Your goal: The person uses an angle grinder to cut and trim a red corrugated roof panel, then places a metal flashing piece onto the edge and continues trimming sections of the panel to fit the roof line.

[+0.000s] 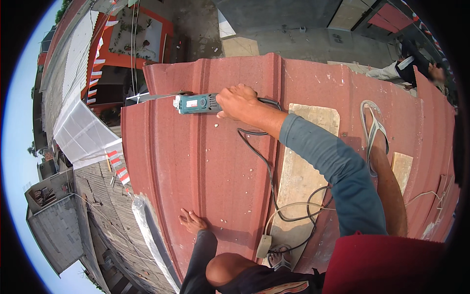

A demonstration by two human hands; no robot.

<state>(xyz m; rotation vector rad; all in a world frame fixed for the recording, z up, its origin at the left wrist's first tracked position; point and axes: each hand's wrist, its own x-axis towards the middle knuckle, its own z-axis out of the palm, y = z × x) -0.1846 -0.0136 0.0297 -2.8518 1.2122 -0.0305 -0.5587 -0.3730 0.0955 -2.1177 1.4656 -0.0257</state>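
Observation:
My right hand [238, 101] is wrapped round the rear body of a teal and grey angle grinder [193, 104]. The grinder lies sideways over a ribbed red metal roof sheet [230, 161], its head pointing left. Its thin disc [183, 92] sits at a slit that runs in from the sheet's left edge. Whether the disc spins, I cannot tell. A black cable [267, 164] trails from the grinder back toward me. Lower left, my left hand [192, 222] rests on the sheet with fingers spread, holding nothing.
A plank [306, 161] lies under the looping cable, with a pale socket block [264, 246] by my sandalled foot [280, 256]. My other foot, in a flip-flop [376, 127], stands further right. Another person [409, 68] is at the far right. Beyond the roof edge lies a lower yard [293, 44].

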